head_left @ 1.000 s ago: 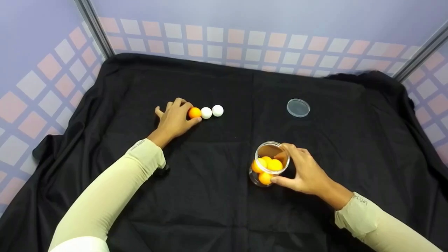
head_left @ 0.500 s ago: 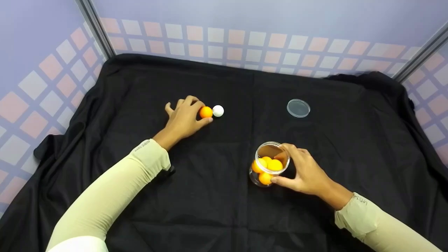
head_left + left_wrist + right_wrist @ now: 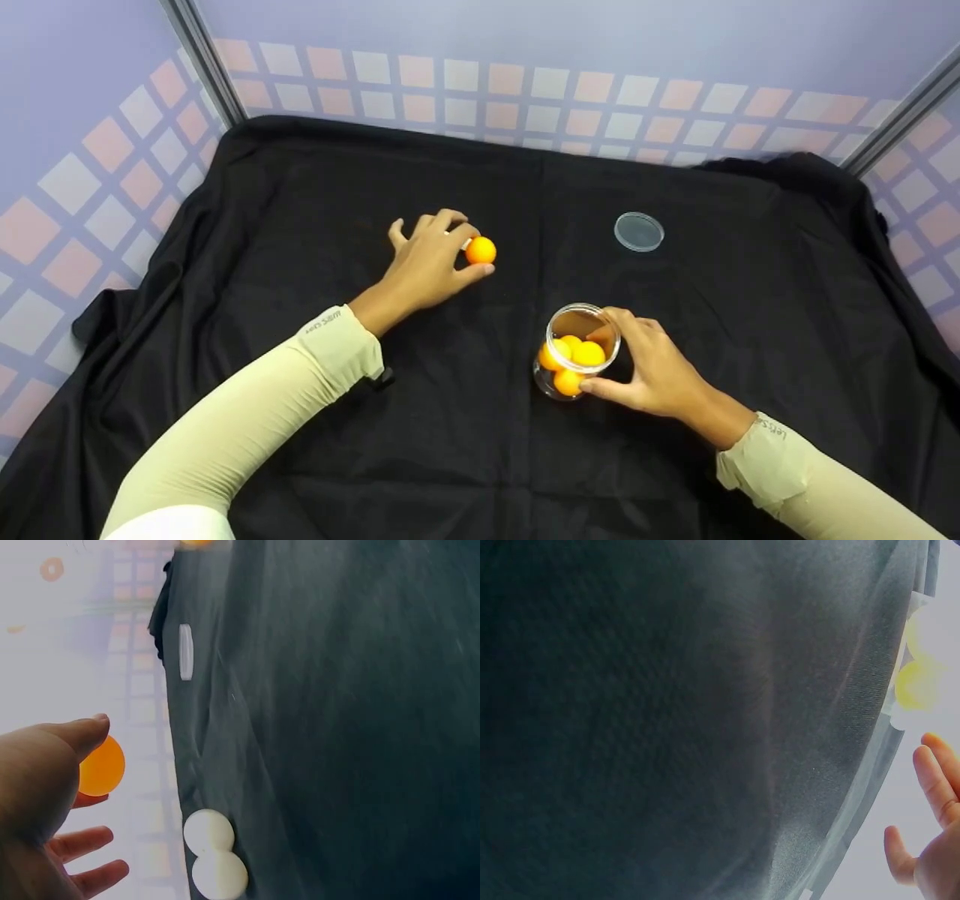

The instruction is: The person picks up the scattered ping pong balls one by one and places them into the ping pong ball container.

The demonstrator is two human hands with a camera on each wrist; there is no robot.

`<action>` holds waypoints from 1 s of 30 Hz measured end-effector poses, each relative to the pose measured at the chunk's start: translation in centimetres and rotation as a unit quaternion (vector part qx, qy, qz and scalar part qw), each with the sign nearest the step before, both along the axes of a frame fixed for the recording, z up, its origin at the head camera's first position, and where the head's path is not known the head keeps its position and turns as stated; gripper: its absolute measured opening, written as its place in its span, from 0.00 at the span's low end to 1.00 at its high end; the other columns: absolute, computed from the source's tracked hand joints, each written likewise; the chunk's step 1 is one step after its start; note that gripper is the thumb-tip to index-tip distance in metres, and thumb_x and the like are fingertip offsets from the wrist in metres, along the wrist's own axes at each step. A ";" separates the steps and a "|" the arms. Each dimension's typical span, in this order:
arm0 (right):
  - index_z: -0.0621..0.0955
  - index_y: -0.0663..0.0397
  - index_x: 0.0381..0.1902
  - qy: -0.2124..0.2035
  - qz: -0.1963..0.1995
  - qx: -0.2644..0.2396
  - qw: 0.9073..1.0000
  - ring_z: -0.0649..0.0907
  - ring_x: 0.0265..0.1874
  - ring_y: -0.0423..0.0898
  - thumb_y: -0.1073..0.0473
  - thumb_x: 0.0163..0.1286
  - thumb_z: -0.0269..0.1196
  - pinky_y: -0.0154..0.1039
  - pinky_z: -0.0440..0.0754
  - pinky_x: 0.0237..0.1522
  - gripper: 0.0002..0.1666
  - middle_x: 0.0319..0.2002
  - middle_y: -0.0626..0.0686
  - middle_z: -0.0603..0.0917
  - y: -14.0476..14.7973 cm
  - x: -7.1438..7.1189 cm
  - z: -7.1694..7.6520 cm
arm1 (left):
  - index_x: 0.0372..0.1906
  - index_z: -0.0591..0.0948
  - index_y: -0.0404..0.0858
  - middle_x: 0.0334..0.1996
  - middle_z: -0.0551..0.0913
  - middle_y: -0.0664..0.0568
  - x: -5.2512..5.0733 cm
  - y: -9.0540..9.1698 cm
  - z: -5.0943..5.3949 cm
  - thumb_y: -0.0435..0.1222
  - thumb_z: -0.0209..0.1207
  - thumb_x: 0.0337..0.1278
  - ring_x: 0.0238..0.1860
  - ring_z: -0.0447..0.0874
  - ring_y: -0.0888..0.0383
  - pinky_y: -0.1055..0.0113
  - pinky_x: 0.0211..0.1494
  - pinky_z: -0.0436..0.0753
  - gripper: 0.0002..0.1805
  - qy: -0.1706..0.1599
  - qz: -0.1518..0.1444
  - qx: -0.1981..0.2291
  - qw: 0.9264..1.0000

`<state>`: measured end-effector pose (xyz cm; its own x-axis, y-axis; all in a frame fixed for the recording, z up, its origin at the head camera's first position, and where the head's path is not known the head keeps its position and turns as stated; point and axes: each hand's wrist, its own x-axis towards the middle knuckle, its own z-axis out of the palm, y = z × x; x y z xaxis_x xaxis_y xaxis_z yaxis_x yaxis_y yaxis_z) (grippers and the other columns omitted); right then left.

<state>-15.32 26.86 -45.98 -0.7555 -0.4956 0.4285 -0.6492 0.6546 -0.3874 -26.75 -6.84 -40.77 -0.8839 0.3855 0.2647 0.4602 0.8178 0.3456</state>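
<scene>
At the left, my left grip (image 3: 427,262) is part-way closed, just the width of the orange ball (image 3: 481,250) that I pinch between thumb and forefinger; my other fingers spread away from it. I hold this ball up off the black-covered surface (image 3: 420,427). Two white balls (image 3: 220,875) lie side by side on the cloth below; from above, my hand hides nearly all of them.

Further right is the clear jar (image 3: 574,310), uncovered, its mouth facing up. Inside I can make out four orange-yellow balls (image 3: 589,353), heaped in the lower part with room above them. Its round, clear lid (image 3: 639,231) lies apart on the surface, beyond the jar.

Rightmost, my right grip (image 3: 654,367) is spread as wide as the jar and holds it from the right side, thumb at the near wall, fingers round the far one.
</scene>
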 end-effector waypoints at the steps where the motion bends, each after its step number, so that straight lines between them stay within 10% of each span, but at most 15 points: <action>1: 0.72 0.52 0.67 0.000 0.000 0.000 1.000 0.84 0.49 0.43 0.40 0.52 0.77 0.58 0.73 0.57 0.49 0.49 0.45 0.86 0.0 0.0 0.0 | 0.58 0.82 0.50 0.66 0.75 0.51 0.3 0.2 0.2 0.61 0.64 0.59 0.66 0.72 0.44 0.25 0.69 0.50 0.28 0.002 -0.005 0.000 1.000; 30: 0.71 0.54 0.68 -0.004 0.009 0.002 1.000 0.83 0.54 0.44 0.39 0.52 0.77 0.59 0.75 0.57 0.51 0.60 0.49 0.81 0.2 -0.1 0.0 | 0.58 0.82 0.54 0.68 0.74 0.56 6.8 6.1 3.5 0.64 0.60 0.62 0.68 0.71 0.53 0.28 0.65 0.60 0.27 0.062 -0.124 -0.003 0.990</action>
